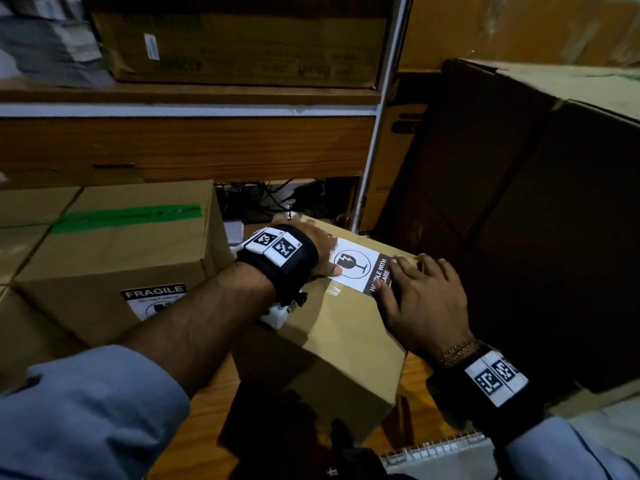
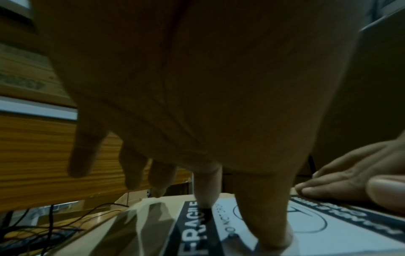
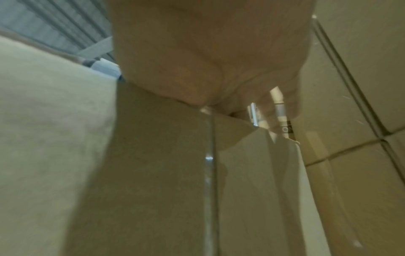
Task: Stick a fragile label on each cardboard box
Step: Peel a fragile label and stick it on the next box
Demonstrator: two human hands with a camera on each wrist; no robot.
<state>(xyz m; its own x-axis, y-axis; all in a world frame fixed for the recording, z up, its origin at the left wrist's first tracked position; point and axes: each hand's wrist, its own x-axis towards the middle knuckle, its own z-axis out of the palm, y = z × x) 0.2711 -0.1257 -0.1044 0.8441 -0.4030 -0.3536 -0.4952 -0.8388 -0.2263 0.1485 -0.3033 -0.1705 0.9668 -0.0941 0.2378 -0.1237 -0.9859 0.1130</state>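
Both hands lie spread and flat, left hand (image 1: 320, 252) and right hand (image 1: 420, 299) pressing fragile label (image 1: 356, 266) onto cardboard box (image 1: 332, 327) to seat adhesive.

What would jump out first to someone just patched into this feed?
Both hands pressing a white fragile label flat on top of the small cardboard box at centre: the left hand on its far end, the right hand over the dark "handle with care" strip. Next, the taller box to the left, with green tape across its top and a fragile label already on its near side.
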